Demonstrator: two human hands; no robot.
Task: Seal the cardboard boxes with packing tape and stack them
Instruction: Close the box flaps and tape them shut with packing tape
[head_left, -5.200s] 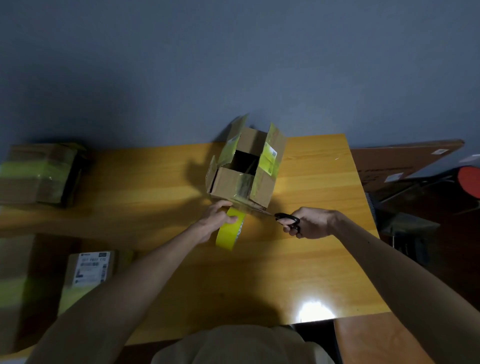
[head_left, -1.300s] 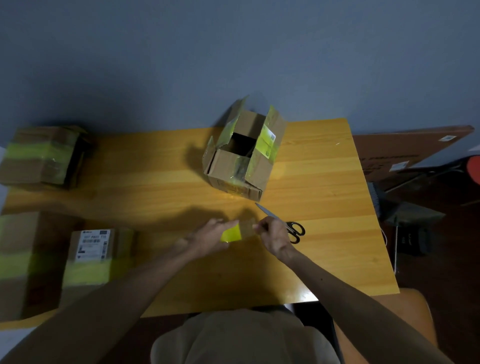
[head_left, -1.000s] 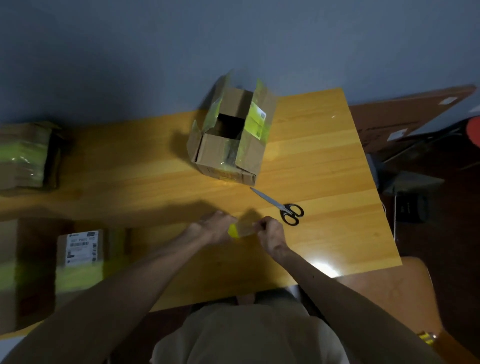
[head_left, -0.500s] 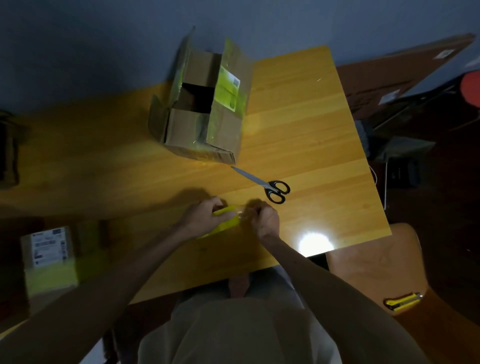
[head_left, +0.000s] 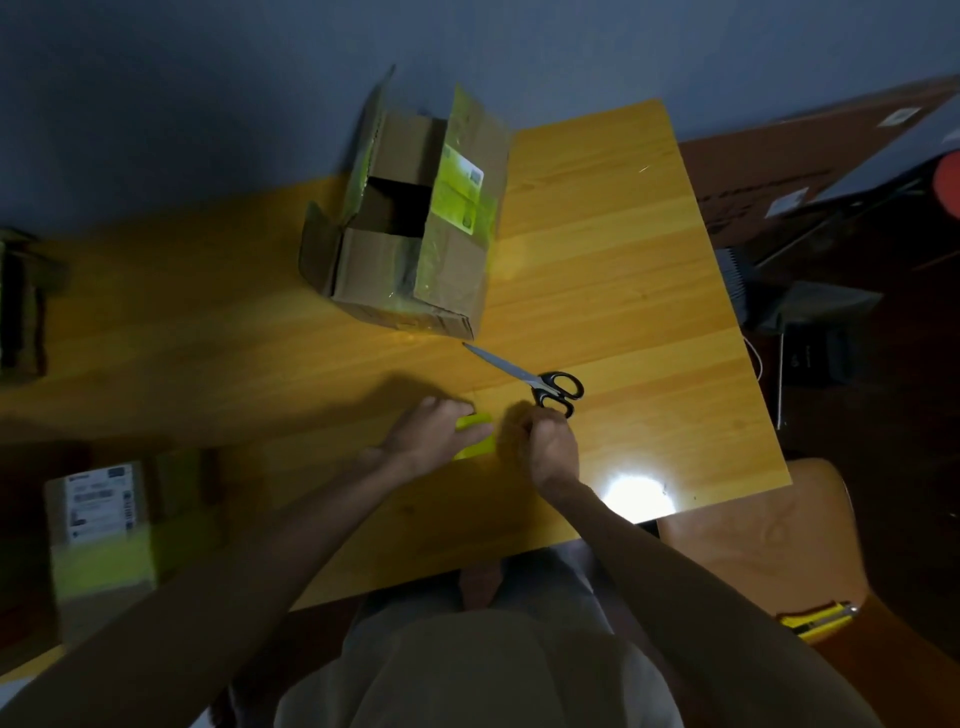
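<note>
Yellow tape roll has come back from the open cardboard box to the near edge of the worktop. Left hand grips it; right hand, fingers curled, pinches its right side, likely the tape end. Scissors, now set down, lie just beyond the right hand. The box stands farther ahead, flaps up.

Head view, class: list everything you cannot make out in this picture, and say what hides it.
All head view.
Yellow tape roll: mostly covered by the left hand gripping it; whether the right hand pinches its free end is unclear.
Open box: inside lost in shadow.
Labelled box: print blurred, too small.
Box at the left edge: cut off, blurred.
</note>
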